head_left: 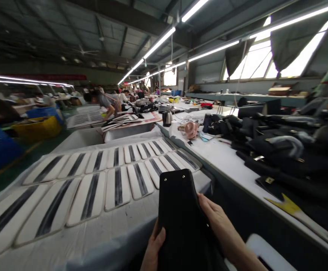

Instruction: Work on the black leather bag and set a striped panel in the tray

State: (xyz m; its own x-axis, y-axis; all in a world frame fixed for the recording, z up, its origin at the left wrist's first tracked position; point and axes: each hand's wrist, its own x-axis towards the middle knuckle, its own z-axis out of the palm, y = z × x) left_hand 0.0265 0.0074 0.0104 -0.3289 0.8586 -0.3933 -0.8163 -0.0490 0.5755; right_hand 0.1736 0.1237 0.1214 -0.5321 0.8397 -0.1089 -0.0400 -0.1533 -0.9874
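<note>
Two hands, left hand [153, 246] and right hand [219, 222], grip one black panel [178, 218]

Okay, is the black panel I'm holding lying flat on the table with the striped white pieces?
No, both the left hand and right hand hold the black panel up, in front of the striped white pieces.

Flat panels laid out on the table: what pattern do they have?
The panels are white with a dark stripe down the middle of each, clearest in the head view.

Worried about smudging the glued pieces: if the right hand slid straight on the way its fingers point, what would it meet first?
The right hand already lies against the black panel; its fingers point up-left across it. Beyond, probably the white striped pieces, though depth is unclear.
</note>
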